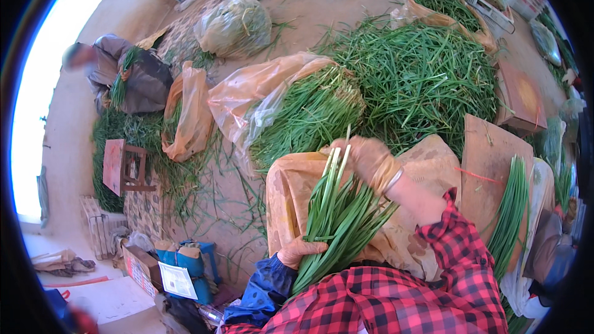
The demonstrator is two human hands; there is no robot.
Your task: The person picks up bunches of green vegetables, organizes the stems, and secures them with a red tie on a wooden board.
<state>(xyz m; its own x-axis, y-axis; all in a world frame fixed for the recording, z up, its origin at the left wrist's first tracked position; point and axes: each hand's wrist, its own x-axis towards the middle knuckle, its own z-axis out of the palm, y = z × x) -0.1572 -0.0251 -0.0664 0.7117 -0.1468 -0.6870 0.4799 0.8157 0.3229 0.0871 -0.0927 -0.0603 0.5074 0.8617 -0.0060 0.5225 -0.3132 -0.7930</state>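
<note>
A loose bunch of garlic chives lies slantwise over my lap, its pale stem ends pointing up and away. My left hand is closed around the lower, leafy part. At the stem ends, my right hand has its fingers curled on a few pale stalks that stick out above the rest; its fingertips are partly hidden. Both hands seem to be in thin, tan gloves. Under the bunch, a patterned tan cloth covers my knees. Just beyond them, more chives spill from an orange plastic bag.
A large heap of chives spreads at far right. Right of me, a wooden board carries a neat chive bundle. A co-worker holds a bunch at upper left, near a red stool. A cardboard box stands lower left.
</note>
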